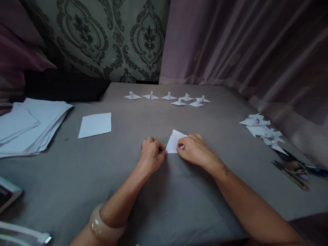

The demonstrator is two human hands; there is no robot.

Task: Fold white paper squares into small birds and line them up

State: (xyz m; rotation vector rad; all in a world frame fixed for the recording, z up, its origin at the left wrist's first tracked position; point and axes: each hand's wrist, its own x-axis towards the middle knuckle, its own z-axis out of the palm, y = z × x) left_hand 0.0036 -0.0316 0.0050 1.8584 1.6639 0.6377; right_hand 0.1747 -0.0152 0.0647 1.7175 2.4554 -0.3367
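A small piece of white paper (pixel 174 140) lies on the grey cloth in front of me, apparently folded, its right part covered by my right hand. My left hand (pixel 151 154) is closed, with thumb and fingertips pinching the paper's lower left corner. From the other side, my right hand (pixel 196 149) curls over the sheet, its thumb and forefinger pressed together on the paper near the lower edge. Farther back, several folded white paper figures with pointed wings (pixel 168 97) stand in two short rows. A single white sheet (pixel 96 125) rests flat to the left.
A stack of white paper (pixel 48 126) lies at the far left, before a black cloth (pixel 64 87). At right are a heap of folded paper figures (pixel 261 128) and scissors (pixel 290 176). A white cable (pixel 23 230) and a box-like object (pixel 9 194) sit lower left.
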